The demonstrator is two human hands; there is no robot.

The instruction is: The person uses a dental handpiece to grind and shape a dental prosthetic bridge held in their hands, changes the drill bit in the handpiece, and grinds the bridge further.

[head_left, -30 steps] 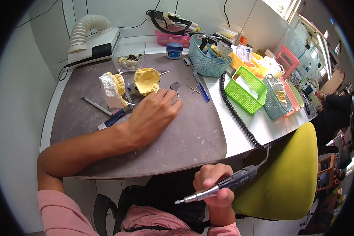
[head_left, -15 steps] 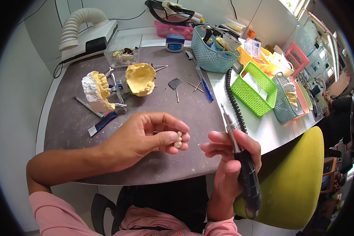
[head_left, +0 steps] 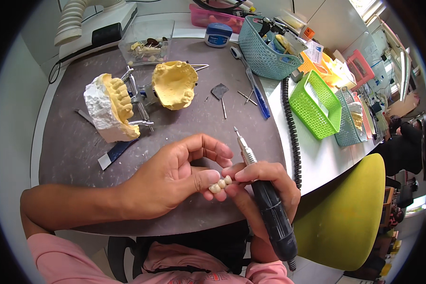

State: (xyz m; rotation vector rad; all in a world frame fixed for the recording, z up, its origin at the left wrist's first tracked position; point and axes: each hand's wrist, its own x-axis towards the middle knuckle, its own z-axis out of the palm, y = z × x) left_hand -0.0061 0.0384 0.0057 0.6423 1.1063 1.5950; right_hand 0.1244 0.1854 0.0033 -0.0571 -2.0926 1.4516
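Between the thumb and fingers of my left hand [head_left: 175,177] is a small off-white dental bridge [head_left: 221,184] made of several joined tooth shapes. My right hand [head_left: 265,189] grips a black dental handpiece [head_left: 272,213], its metal nose and thin bur pointing up and away from me. The right fingertips also meet the right end of the bridge. Beyond my left hand stands a yellow and white plaster jaw model [head_left: 111,106], held in a metal articulator [head_left: 139,102]. The other yellow cast [head_left: 175,85] lies on its right side.
A blue tube [head_left: 116,155] lies left of my hands. Farther off are a clear box [head_left: 149,45] of small parts, a blue-lidded jar [head_left: 217,35] and a toothbrush [head_left: 253,85]. Baskets, including a green basket [head_left: 315,104], line the right. A coiled cord [head_left: 291,132] runs beside the handpiece; a green chair [head_left: 345,213] stands right.
My right hand has moved left with the handpiece, and its fingertips have come to the bridge. The bridge has turned from nearly upright to a slant. The view has shifted slightly.
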